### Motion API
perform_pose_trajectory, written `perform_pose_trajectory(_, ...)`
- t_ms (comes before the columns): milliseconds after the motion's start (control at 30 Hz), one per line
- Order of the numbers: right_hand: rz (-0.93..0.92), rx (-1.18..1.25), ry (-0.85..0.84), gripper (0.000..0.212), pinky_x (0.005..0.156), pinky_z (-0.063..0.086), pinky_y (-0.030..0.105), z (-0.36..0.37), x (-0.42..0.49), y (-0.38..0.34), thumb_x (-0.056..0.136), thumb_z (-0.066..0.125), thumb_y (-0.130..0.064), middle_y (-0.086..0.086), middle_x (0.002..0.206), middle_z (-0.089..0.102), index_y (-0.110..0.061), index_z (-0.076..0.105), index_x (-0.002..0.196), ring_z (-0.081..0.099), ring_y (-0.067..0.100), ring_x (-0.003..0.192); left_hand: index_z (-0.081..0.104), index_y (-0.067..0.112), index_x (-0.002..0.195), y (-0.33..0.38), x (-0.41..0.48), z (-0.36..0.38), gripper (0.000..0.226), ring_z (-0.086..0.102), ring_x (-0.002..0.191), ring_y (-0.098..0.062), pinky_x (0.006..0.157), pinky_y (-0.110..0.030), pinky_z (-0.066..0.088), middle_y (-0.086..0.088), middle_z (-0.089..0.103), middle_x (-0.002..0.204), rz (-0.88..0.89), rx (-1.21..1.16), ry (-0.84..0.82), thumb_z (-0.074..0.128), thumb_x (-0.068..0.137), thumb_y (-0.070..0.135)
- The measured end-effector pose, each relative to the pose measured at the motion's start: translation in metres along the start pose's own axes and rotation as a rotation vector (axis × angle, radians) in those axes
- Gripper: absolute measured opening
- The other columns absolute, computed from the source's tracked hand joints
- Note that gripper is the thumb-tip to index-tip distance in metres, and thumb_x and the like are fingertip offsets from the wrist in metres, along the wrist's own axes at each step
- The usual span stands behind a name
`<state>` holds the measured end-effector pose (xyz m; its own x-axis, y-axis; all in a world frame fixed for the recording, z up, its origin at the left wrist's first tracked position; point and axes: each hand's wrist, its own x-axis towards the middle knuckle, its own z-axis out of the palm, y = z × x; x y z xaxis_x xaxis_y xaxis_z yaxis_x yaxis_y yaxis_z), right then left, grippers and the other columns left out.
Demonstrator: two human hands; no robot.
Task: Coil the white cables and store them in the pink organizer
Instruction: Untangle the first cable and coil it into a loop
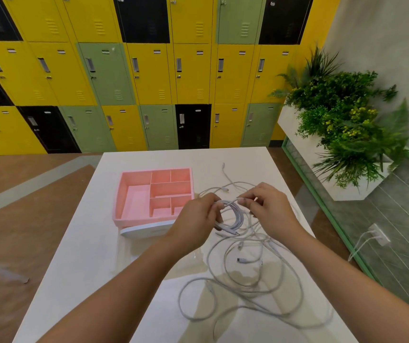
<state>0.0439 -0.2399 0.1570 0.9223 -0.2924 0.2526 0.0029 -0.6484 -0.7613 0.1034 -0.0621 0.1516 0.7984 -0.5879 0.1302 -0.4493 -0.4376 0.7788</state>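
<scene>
A small coil of white cable (236, 217) hangs between my hands above the white table (94, 256). My left hand (196, 219) grips the coil's left side. My right hand (267, 209) pinches a strand of the same cable at the coil's top. Loose white cables (245, 280) lie tangled on the table below and to the right of my hands. The pink organizer (154, 194), with several empty compartments, stands just left of my left hand.
A white lid or tray (144, 230) pokes out from under the organizer's near edge. Beyond the table's far edge rise yellow, green and black lockers (149, 78). A white planter with green plants (342, 125) stands at the right.
</scene>
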Motion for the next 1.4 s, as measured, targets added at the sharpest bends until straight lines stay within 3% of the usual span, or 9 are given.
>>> perform_pose_trajectory(267, 0.243, 0.325, -0.020, 0.008, 0.061, 0.054, 0.022, 0.010, -0.011, 0.007, 0.087, 0.064, 0.002, 0.006, 0.070, 0.062, -0.002, 0.068, 0.081, 0.062, 0.012, 0.062, 0.059, 0.017, 0.087, 0.005, -0.005, 0.009, 0.016, 0.063, 0.059, 0.002, 0.056, -0.009, 0.043, 0.004, 0.069, 0.074, -0.091, -0.224, -0.039, 0.050, 0.100, 0.020)
perform_pose_trajectory(533, 0.505, 0.882, -0.222, 0.019, 0.073, 0.055, 0.026, 0.013, -0.018, -0.005, 0.095, 0.050, -0.005, 0.011, 0.084, 0.068, 0.003, 0.067, 0.098, 0.066, 0.018, 0.079, 0.054, 0.017, 0.089, -0.003, -0.003, 0.019, 0.023, 0.059, 0.067, -0.016, 0.061, -0.034, 0.048, 0.001, 0.063, 0.074, -0.087, -0.067, 0.128, 0.041, 0.102, 0.030)
perform_pose_trajectory(667, 0.419, 0.722, -0.283, 0.019, 0.075, 0.050, 0.024, 0.014, -0.021, -0.004, 0.091, 0.060, -0.001, 0.006, 0.091, 0.071, -0.010, 0.066, 0.106, 0.066, 0.016, 0.085, 0.051, 0.018, 0.087, -0.011, -0.001, 0.016, 0.021, 0.050, 0.079, -0.018, 0.066, -0.028, 0.036, 0.000, 0.055, 0.085, 0.009, 0.138, 0.121, 0.041, 0.102, 0.029)
perform_pose_trajectory(733, 0.440, 0.747, -0.294, 0.025, 0.072, 0.050, 0.024, 0.012, -0.021, -0.005, 0.091, 0.059, 0.002, 0.007, 0.091, 0.071, -0.012, 0.063, 0.110, 0.066, 0.018, 0.086, 0.056, 0.019, 0.106, -0.013, -0.001, 0.013, 0.015, 0.051, 0.098, -0.018, 0.082, -0.025, 0.039, 0.000, 0.056, 0.105, 0.077, 0.208, 0.085, 0.043, 0.101, 0.023)
perform_pose_trajectory(833, 0.472, 0.799, -0.325, 0.033, 0.072, 0.051, 0.024, 0.010, -0.020, -0.008, 0.091, 0.056, 0.005, 0.014, 0.093, 0.070, -0.014, 0.054, 0.118, 0.067, 0.022, 0.087, 0.051, 0.023, 0.133, -0.009, -0.004, 0.007, 0.043, 0.046, 0.117, -0.018, 0.098, -0.028, 0.038, 0.001, 0.053, 0.130, 0.235, 0.301, 0.044, 0.048, 0.094, 0.004)
perform_pose_trajectory(933, 0.456, 0.732, -0.352, 0.039, 0.079, 0.050, 0.028, 0.009, -0.019, -0.007, 0.091, 0.056, 0.005, 0.018, 0.097, 0.070, -0.017, 0.049, 0.122, 0.068, 0.022, 0.087, 0.051, 0.024, 0.133, -0.009, -0.005, 0.004, 0.051, 0.049, 0.111, -0.021, 0.093, -0.034, 0.044, 0.002, 0.058, 0.125, 0.332, 0.511, 0.013, 0.053, 0.087, 0.002)
perform_pose_trajectory(1100, 0.336, 0.468, -0.393, 0.045, 0.092, 0.048, 0.039, 0.009, -0.017, -0.006, 0.089, 0.058, 0.006, 0.013, 0.096, 0.071, -0.024, 0.050, 0.122, 0.065, 0.020, 0.087, 0.050, 0.027, 0.130, -0.006, -0.003, 0.002, 0.033, 0.046, 0.115, -0.019, 0.095, -0.040, 0.039, 0.005, 0.058, 0.123, 0.274, 0.592, -0.063, 0.038, 0.100, 0.027)
perform_pose_trajectory(1267, 0.232, 0.291, -0.401, 0.044, 0.083, 0.050, 0.038, 0.008, -0.014, -0.014, 0.088, 0.062, 0.000, 0.011, 0.089, 0.070, -0.036, 0.051, 0.110, 0.064, 0.025, 0.086, 0.051, 0.024, 0.103, -0.004, 0.002, -0.001, 0.018, 0.049, 0.097, -0.020, 0.085, -0.036, 0.039, 0.004, 0.054, 0.099, 0.230, 0.650, -0.080, 0.034, 0.101, 0.030)
perform_pose_trajectory(1400, 0.155, 0.111, -0.212, 0.033, 0.077, 0.054, 0.030, 0.009, -0.015, -0.019, 0.089, 0.066, -0.016, -0.002, 0.096, 0.062, -0.029, 0.050, 0.115, 0.061, 0.014, 0.083, 0.044, 0.019, 0.096, -0.013, -0.001, 0.005, 0.012, 0.049, 0.087, -0.025, 0.074, -0.036, 0.037, -0.001, 0.050, 0.092, 0.155, 0.560, -0.061, 0.036, 0.101, 0.025)
